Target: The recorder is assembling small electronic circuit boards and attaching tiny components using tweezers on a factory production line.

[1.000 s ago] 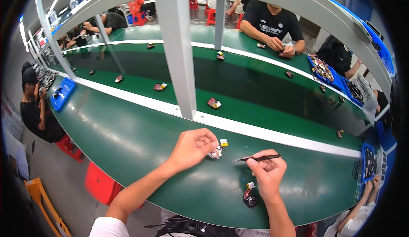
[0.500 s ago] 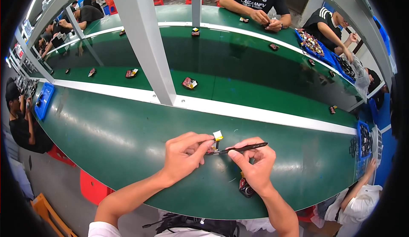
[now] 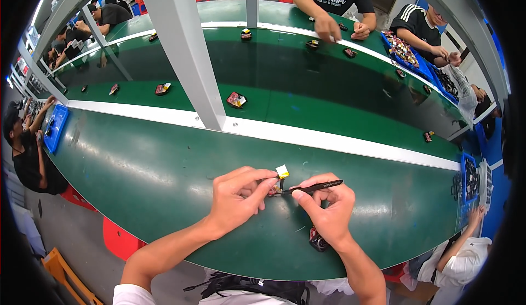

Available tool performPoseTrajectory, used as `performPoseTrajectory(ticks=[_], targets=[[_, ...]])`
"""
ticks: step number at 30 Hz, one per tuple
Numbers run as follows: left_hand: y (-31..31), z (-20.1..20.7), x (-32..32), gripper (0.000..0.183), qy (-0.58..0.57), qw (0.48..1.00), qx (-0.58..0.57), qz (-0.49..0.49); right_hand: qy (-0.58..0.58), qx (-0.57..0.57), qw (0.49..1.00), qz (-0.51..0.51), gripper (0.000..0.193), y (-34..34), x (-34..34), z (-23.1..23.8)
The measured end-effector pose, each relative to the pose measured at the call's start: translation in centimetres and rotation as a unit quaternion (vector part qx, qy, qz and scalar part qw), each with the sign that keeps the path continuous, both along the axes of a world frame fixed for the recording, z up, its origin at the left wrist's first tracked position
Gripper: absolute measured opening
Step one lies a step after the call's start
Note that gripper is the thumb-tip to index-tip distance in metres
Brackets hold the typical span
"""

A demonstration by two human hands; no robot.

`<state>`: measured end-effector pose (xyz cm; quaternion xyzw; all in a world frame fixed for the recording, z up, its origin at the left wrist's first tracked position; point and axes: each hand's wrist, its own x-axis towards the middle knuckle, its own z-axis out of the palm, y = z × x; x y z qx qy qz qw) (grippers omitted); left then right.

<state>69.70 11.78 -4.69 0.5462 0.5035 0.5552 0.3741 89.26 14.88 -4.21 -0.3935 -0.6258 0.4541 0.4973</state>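
Observation:
My left hand [image 3: 233, 200] pinches a small electronic module [image 3: 273, 191] between thumb and fingers; most of it is hidden behind them. A white-and-yellow tab [image 3: 282, 172] sticks up from it on a dark strip. In my right hand [image 3: 329, 203] is a pair of black tweezers [image 3: 322, 186], held like a pen, its tips at the module beside my left fingertips. On the green table under my right wrist lies a small black device [image 3: 317, 240] with a round lens-like part, partly covered by the hand.
Beyond a white rail [image 3: 307, 139] runs a green conveyor belt [image 3: 263, 99] carrying several similar modules, one module [image 3: 236, 99] nearby. A grey post [image 3: 189, 53] rises from the rail. Blue trays [image 3: 55, 128] stand at both table ends. Co-workers sit around, one person [image 3: 337, 1] opposite.
The modules on the belt have shifted slightly left. The person opposite has reached an arm over the belt, where another module now lies. My hands have barely moved.

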Motion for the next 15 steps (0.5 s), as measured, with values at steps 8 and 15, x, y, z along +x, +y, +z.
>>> performPoseTrajectory(ticks=[8,15], targets=[[0.3,-0.3,0.7,0.013,0.01,1.0,0.001,-0.005,0.011,-0.032,0.999,0.013,0.014,0.4,0.6,-0.2],[0.5,-0.1,1.0,0.017,0.007,0.999,-0.017,-0.046,0.024,-0.059,0.998,0.027,0.014,0.9,1.6,0.0]])
